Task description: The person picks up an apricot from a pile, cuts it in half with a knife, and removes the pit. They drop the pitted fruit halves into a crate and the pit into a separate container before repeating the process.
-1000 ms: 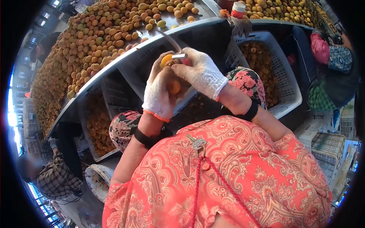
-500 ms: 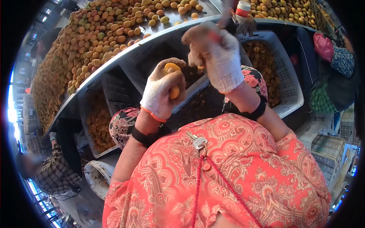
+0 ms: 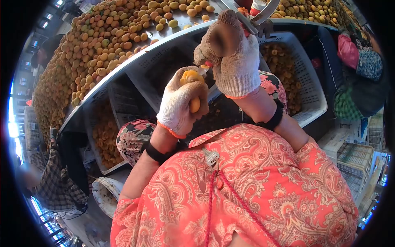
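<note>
My left hand (image 3: 181, 101), in a white and brown work glove, is closed around apricots. One yellow-orange apricot (image 3: 191, 77) shows at the top between thumb and fingers, and another (image 3: 195, 104) peeks out lower in the palm. My right hand (image 3: 230, 55), gloved too, is closed on a red-handled metal tool (image 3: 208, 64). Its small metal tip is right at the upper apricot. Metal parts, a bar and a curved strip, show above the right fist; most of the handle is hidden by the fingers.
Whole apricots (image 3: 103, 45) cover the metal table (image 3: 181, 29) ahead. Below its rim stand crates: one with apricot pieces (image 3: 108, 140) at left, a dark-looking one (image 3: 142, 80) in the middle, another (image 3: 314, 92) at right. A white bucket (image 3: 103, 193) stands lower left. Other people sit on both sides.
My left hand has moved slightly right, bringing the apricot closer to the right hand. My right fist has turned, and the tool's tip now meets the apricot.
</note>
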Demonstrator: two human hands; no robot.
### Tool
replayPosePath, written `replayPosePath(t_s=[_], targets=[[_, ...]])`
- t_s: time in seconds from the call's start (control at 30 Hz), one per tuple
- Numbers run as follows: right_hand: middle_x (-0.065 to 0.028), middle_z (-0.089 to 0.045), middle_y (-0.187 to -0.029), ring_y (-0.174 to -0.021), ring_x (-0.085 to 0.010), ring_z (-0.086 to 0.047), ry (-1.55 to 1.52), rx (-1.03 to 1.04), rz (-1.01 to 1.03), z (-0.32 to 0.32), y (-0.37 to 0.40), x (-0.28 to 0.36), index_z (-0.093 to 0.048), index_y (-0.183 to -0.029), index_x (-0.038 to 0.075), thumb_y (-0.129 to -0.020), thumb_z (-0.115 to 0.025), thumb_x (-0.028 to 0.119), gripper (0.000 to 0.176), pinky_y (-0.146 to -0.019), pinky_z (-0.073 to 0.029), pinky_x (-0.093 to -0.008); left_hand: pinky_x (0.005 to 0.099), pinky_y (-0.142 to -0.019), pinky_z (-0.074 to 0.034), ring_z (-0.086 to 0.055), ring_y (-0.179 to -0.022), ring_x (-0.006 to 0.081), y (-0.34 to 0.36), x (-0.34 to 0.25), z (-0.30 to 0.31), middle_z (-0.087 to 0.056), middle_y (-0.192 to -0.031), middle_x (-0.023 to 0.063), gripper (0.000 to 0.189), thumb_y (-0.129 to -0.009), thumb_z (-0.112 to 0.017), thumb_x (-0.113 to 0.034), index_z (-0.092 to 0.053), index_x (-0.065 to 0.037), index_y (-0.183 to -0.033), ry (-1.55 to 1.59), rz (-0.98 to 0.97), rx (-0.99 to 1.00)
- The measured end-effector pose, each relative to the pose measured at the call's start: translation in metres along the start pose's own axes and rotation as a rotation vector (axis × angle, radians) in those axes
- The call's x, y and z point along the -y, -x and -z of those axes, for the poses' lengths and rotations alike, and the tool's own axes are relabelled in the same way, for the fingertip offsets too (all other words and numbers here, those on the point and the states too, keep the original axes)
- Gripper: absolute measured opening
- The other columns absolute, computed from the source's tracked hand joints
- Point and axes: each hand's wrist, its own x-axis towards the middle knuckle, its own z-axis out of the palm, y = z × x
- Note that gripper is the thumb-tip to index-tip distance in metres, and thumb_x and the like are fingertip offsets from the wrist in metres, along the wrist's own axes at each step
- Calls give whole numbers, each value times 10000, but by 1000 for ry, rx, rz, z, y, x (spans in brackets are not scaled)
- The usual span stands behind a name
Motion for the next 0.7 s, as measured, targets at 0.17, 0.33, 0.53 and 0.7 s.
replayPosePath(t_s=[0.17, 0.33, 0.53, 0.7], targets=[[-14, -364, -522, -431, -148, -388, -21, 25, -20, 1, -1, -2, -485, -696, 86, -1006, -541, 433, 468, -455, -368, -327, 179, -466, -421, -585, -659, 107, 2, -1, -7, -573, -813, 51, 292, -911, -566, -133, -521, -29, -1180, 54, 18, 30], [-16, -520, -650, -473, -95, -449, 79, 89, 68, 9, 4, -5, -562, -805, 87, -973, -647, 342, 317, -424, -343, -257, 234, -441, -435, -568, -597, 115, 2, 14, -21, -572, -790, 34, 266, -904, -592, -135, -528, -59, -1150, 111, 24, -26], [36, -268, -480, -364, -101, -241, -214, 92, -141, 6, -1, -15, -359, -591, 154, -1011, -543, 444, 543, -370, -214, -283, 268, -407, -417, -524, -493, 140, 3, 6, -20, -569, -750, 53, 313, -873, -637, -92, -527, -72, -1165, 123, -32, -59], [35, -243, -450, -345, -119, -219, -281, -47, -302, 13, -10, -17, -390, -561, 157, -956, -605, 506, 569, -377, -193, -304, 287, -455, -431, -553, -520, 170, -4, 7, -12, -604, -773, 78, 348, -865, -625, -103, -507, -34, -1186, -256, -143, -19]])
